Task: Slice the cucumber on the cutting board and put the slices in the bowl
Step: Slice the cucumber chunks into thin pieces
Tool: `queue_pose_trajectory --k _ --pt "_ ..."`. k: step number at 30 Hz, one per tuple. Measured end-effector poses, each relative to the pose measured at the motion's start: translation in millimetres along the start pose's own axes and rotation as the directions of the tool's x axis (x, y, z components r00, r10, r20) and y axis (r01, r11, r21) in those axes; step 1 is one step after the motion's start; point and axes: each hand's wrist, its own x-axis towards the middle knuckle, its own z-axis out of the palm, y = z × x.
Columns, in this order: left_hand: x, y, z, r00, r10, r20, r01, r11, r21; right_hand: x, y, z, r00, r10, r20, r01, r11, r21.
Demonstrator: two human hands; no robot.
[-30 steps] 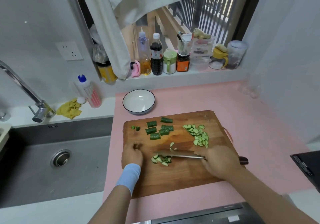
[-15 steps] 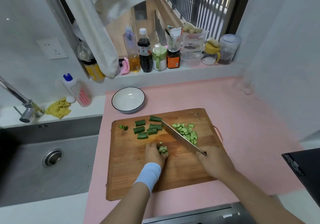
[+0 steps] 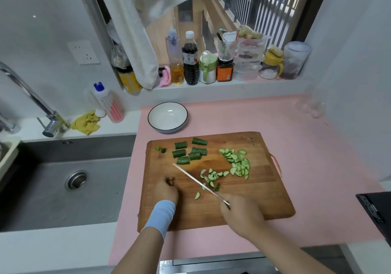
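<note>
The wooden cutting board [image 3: 264,199] lies on the pink counter. Several dark green cucumber chunks [image 3: 188,152] sit at its far left, with two small end bits [image 3: 160,149] beside them. A pile of thin slices [image 3: 238,162] lies at the far right, and a looser group of slices [image 3: 211,177] sits mid-board. My right hand [image 3: 241,212] grips the knife [image 3: 196,180], whose blade slants up-left across the board beside the loose slices. My left hand [image 3: 166,190] rests on the board left of the blade, fingers curled. A dark blur shows at its fingertips. The white bowl [image 3: 167,117] stands empty behind the board.
A steel sink [image 3: 63,180] with a tap [image 3: 27,96] lies to the left. Bottles and jars [image 3: 203,66] line the window sill. A dish soap bottle [image 3: 110,104] and yellow cloth [image 3: 85,122] sit by the sink. A black appliance [image 3: 378,210] is at the right edge.
The left hand let go of the bunched slices and moved left. The knife swung from pointing at the far pile to lying beside the spread mid-board slices.
</note>
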Motion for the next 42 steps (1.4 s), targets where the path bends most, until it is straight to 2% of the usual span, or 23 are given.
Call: queue_pose_trajectory --k 2,4,6,10,12,14,15,17,18,20,22,26,31,35,39,42 --pt "-2.3 -4.3 -10.3 0.997 -0.014 -0.073 0.017 0.999 0.039 -7.9 -3.5 13.1 0.996 -0.091 -0.024 0.087 0.988 -0.126" --pt "3.4 -15.5 -19.1 0.991 -0.042 -0.126 0.043 0.999 0.005 -15.2 -3.9 28.1 0.982 -0.176 -0.069 0.161 0.969 -0.186" --pt "6.3 -25.1 -24.7 0.994 -0.079 -0.073 0.072 0.993 -0.094 -20.5 -2.0 41.7 0.97 -0.214 -0.116 0.174 0.944 -0.28" --pt "2.5 -29.2 -36.1 0.997 0.063 0.043 -0.052 0.973 -0.223 -24.4 -4.2 49.7 0.965 -0.22 -0.146 0.146 0.905 -0.4" --pt "8.0 -29.1 -44.0 0.995 0.026 0.093 0.006 0.942 -0.335 -28.3 -1.0 49.3 0.958 -0.233 -0.17 0.152 0.909 -0.388" --pt "14.3 -32.3 -53.2 0.972 -0.046 0.23 0.139 0.904 -0.405 -35.3 2.3 50.1 0.946 -0.269 -0.181 0.18 0.901 -0.395" --pt "16.0 -35.2 -56.9 0.958 -0.031 0.285 0.14 0.919 -0.369 -38.5 4.7 52.6 0.941 -0.286 -0.182 0.196 0.897 -0.396" --pt "17.0 -40.3 -60.1 0.937 0.091 0.336 -0.039 0.987 -0.156 -43.1 6.7 57.7 0.943 -0.286 -0.171 0.207 0.906 -0.37" --pt "16.3 -42.1 -59.2 0.935 0.145 0.324 -0.134 0.989 -0.056 -43.7 7.1 60.7 0.945 -0.284 -0.165 0.209 0.908 -0.363" --pt "12.3 -41.7 -56.4 0.947 0.192 0.259 -0.211 0.976 0.049 -44.9 6.4 66.8 0.95 -0.279 -0.142 0.214 0.91 -0.354" --pt "9.2 -38.3 -53.6 0.964 0.19 0.187 -0.214 0.969 0.121 -44.8 7.2 72.1 0.955 -0.274 -0.115 0.221 0.913 -0.343" --pt "7.0 -34.2 -45.7 0.971 0.185 0.155 -0.217 0.949 0.227 -39.5 18.0 79.4 0.972 -0.225 -0.061 0.2 0.939 -0.28" --pt "4.5 -23.8 -34.7 0.97 0.213 0.12 -0.236 0.942 0.24 -40.2 27.8 71.0 0.992 -0.124 0.01 0.124 0.981 -0.15" --pt "4.6 -17.4 -21.2 0.962 0.224 0.155 -0.255 0.939 0.23 -31.5 40.2 58.2 0.998 -0.054 0.011 0.055 0.992 -0.112" --pt "1.6 1.4 2.6 0.928 0.287 0.237 -0.307 0.95 0.052 -19.6 59.6 41.5 1.0 0.011 -0.005 -0.012 0.995 -0.102" --pt "5.0 14.4 21.9 0.917 0.287 0.278 -0.284 0.957 -0.054 -10.3 73.1 22.9 0.998 0.037 -0.045 -0.042 0.993 -0.111"
